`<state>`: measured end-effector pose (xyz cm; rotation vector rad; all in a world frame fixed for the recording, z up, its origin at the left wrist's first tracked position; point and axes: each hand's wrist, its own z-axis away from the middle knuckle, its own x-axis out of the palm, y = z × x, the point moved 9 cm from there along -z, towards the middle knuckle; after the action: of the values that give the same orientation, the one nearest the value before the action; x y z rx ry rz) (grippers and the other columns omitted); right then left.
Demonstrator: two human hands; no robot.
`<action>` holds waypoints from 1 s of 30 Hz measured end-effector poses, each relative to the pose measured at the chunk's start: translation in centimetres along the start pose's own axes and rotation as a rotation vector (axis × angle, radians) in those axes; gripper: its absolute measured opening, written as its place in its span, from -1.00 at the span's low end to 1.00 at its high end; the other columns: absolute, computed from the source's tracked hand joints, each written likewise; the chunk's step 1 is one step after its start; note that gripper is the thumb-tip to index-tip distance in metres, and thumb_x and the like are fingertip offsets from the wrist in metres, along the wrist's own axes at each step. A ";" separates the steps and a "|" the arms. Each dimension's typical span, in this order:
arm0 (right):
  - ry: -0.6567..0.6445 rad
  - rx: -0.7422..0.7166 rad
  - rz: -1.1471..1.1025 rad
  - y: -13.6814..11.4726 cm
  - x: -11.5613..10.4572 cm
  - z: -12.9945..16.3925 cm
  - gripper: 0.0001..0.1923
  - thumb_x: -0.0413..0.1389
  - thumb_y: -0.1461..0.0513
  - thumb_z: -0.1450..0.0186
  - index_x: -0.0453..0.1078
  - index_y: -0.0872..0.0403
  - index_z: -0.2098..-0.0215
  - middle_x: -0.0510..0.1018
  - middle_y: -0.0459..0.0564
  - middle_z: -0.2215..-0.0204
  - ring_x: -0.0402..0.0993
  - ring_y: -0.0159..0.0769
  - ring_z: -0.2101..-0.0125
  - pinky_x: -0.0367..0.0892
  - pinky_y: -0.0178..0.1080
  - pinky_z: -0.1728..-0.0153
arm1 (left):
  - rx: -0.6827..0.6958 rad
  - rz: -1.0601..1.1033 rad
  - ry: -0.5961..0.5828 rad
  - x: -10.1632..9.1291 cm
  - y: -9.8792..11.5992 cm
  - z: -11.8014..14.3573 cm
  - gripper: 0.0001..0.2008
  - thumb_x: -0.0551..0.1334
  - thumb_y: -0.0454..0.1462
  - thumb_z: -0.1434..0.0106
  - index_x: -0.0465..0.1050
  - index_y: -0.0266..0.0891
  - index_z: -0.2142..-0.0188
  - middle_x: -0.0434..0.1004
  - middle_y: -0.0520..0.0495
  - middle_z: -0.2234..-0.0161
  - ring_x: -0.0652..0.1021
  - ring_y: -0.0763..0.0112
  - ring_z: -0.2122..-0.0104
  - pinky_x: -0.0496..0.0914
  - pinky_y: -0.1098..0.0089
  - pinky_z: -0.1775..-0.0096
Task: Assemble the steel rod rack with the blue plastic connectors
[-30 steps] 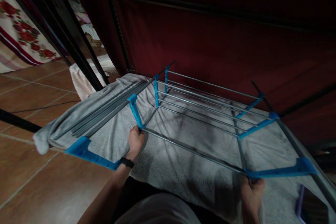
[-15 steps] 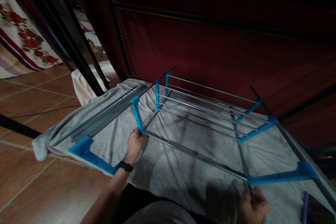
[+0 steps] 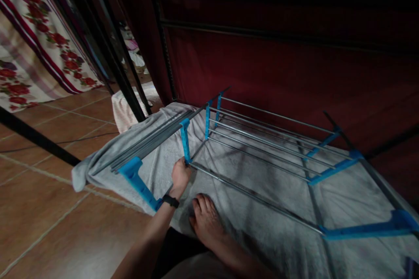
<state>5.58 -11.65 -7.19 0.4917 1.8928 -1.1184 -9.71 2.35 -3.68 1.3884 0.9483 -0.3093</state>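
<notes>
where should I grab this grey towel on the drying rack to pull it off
Probably the loose left end of the grey towel, coming from the rack's left side: it hangs over the folded wing, free of the rails. Left hand grips the blue bracket; right hand lies flat on the towel.

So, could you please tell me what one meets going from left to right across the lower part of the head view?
Tiled floor → near blue end piece of the drying rack → left hand gripping a rack rod → right hand flat on the grey towel → blue bracket at the far right.
</notes>
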 end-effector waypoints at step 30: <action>-0.265 -0.370 -0.017 -7.6 5.1 -2.7 -0.41 0.03 0.19 -0.44 0.12 0.10 -0.40 0.20 0.16 -0.40 -0.01 0.09 -0.42 0.05 0.32 -0.35 | -0.007 -0.115 -0.090 0.3 -0.1 -0.1 -0.86 0.16 -0.41 -0.28 0.47 -0.27 0.21 0.60 -0.14 0.29 0.54 0.31 0.27 0.22 0.40 0.29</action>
<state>-3.74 -13.82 -6.93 0.1132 1.8140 -0.7742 -9.62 2.51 -3.94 1.3052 0.9552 -0.4515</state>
